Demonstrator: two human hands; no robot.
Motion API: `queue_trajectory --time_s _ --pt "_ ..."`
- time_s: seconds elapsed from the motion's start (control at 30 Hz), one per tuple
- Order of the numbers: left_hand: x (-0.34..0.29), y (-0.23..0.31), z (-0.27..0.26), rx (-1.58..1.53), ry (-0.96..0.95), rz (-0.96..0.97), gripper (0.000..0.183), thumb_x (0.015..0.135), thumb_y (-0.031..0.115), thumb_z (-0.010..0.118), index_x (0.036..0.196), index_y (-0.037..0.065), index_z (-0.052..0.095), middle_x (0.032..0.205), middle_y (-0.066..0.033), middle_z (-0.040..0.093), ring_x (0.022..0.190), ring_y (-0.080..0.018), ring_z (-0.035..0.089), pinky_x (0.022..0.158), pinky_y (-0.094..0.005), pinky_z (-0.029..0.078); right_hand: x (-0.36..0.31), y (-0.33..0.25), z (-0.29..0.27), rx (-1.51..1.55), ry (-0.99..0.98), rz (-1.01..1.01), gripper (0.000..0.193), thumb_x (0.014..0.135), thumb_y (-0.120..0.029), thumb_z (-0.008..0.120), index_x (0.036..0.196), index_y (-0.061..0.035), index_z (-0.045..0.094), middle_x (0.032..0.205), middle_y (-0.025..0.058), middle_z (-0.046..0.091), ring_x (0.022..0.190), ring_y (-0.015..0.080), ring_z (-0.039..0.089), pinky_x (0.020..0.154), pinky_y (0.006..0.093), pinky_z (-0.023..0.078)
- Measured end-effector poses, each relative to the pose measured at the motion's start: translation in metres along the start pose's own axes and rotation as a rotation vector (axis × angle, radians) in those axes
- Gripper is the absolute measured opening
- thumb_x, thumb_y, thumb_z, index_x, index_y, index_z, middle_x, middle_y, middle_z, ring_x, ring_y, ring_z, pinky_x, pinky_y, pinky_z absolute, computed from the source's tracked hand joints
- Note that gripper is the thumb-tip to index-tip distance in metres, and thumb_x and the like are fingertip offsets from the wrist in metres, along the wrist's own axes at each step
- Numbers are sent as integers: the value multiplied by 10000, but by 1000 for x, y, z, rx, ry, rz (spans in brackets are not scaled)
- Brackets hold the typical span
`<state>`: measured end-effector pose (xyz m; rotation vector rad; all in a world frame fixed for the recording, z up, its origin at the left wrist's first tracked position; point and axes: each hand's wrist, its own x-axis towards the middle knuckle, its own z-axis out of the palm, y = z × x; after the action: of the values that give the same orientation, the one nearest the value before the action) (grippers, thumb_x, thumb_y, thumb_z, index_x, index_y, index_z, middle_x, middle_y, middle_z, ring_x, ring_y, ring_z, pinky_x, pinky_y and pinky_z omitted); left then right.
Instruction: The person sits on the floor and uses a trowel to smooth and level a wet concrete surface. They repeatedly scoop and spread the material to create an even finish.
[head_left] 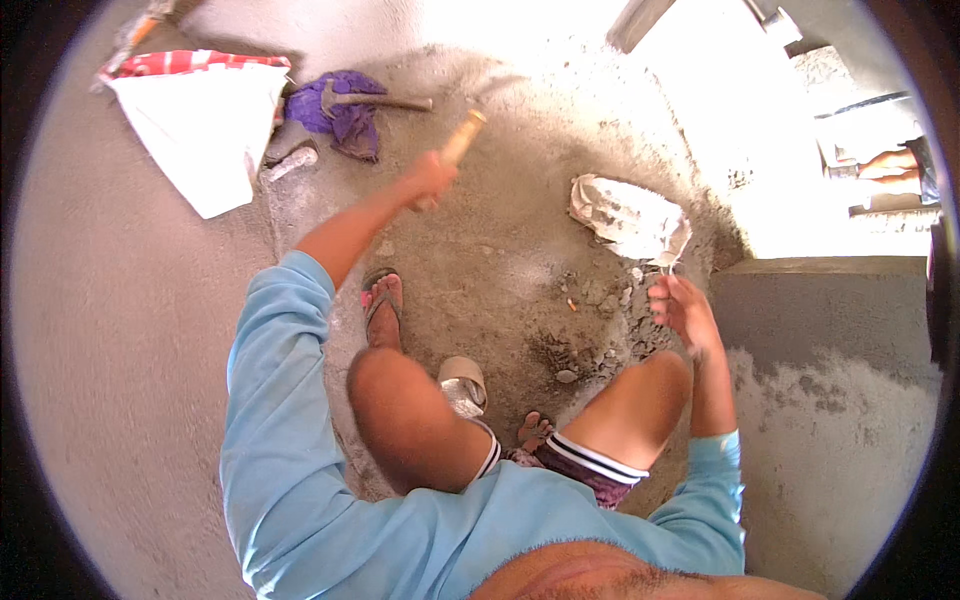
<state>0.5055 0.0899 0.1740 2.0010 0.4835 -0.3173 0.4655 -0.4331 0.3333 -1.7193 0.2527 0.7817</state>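
Observation:
My left hand [432,180] is wrapped round a pale yellow, thick stick-like thing [464,138], which points up and to the right above the concrete floor. What kind of thing it is does not show. Beyond it a hammer [378,100] lies across a purple cloth [352,128]. On the right, my right hand [682,308] hovers by the near corner of a crumpled whitish sack [630,218] with grey dust on it. Its fingers are loosely bent and apart, and I see nothing held in them.
Grey rubble [600,295] lies below the sack. A beige round container [463,383] stands between my feet. At the upper left are a white sack [200,125] with a red edge and a small whitish piece [292,163]. A concrete ledge [820,290] borders the right; beyond it, another person's legs [890,172].

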Motion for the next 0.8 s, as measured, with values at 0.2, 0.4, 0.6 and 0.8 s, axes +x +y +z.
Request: queue_trajectory --time_s 0.2,0.4,0.6,0.8 --pt "95 -56 -50 -277 49 -212 256 870 201 679 944 1 537 695 -53 565 488 -170 562 436 -352 502 11 53 73 51 -44 202 465 1029 -387 546 1329 -32 532 1145 87 657 961 183 631 827 340 515" --pt "132 -77 25 -316 121 -292 269 864 159 653 981 -19 488 708 -72 576 533 -178 597 442 -357 508 19 97 85 195 123 349 500 1026 -409 556 1346 -27 523 1179 103 651 983 198 639 845 343 517" --pt "101 -37 74 -286 -102 -350 362 894 176 636 1091 -79 471 872 -186 627 587 -245 662 513 -393 522 -24 119 104 381 406 436 510 1018 -425 569 1341 -32 526 1196 105 639 969 196 637 803 337 525" --pt "61 -30 96 25 -398 -150 428 860 176 620 1184 -65 478 862 -177 635 591 -242 663 509 -391 521 -36 127 139 382 486 457 485 1016 -390 577 1337 -30 531 1183 98 648 941 182 643 769 309 527"
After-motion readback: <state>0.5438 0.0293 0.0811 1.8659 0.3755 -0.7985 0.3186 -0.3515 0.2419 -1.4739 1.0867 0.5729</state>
